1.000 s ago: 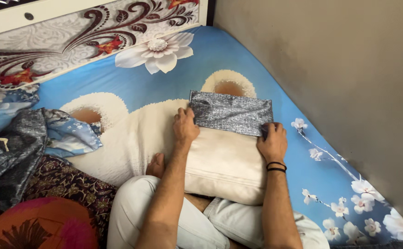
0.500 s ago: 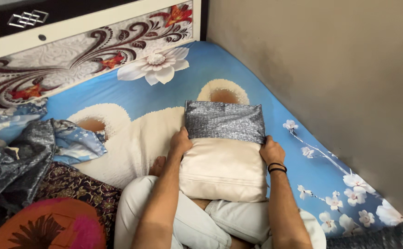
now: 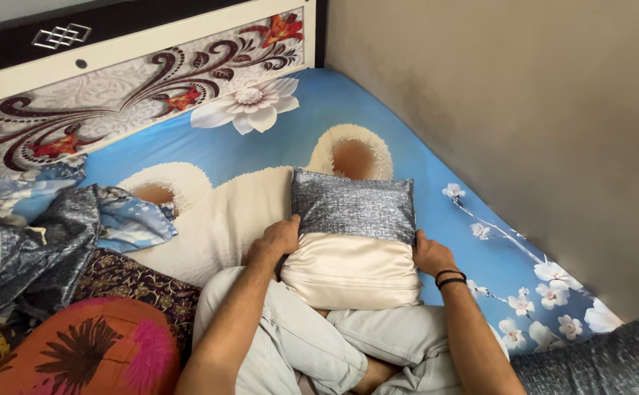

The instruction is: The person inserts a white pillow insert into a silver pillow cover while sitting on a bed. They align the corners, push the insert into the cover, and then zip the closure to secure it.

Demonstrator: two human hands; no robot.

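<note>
Compared with the earlier frames, more of the grey cover has been drawn down over the cream cushion, and both hands have slid nearer the person's lap. Along the bed's left edge lies a heap of crumpled grey-and-blue bedding (image 3: 34, 234), with an orange-and-pink round cushion (image 3: 92, 351) at the near left corner, partly cut off by the frame. Left hand (image 3: 279, 240) — its fingers are curled round the left side of the cushion (image 3: 352, 271), at the line where the grey cover (image 3: 354, 206) ends; the fingertips themselves are tucked out of sight. The cushion lies at the middle of the bed (image 3: 312, 132), its near end resting on the person's crossed legs, its far end on the blue flowered sheet. Right hand (image 3: 430, 254) — black band at the wrist, fingers pressed to the right side, grip only partly visible. Judged by its look, the cushion is light and soft, yielding under pressure; the satin-like cream face is probably slippery, the woven grey cover less so, hence the cover's hem and side seams offer the surest hold. Whether the cover has a zip or an open end cannot be made out, and the cushion's underside is hidden.
</note>
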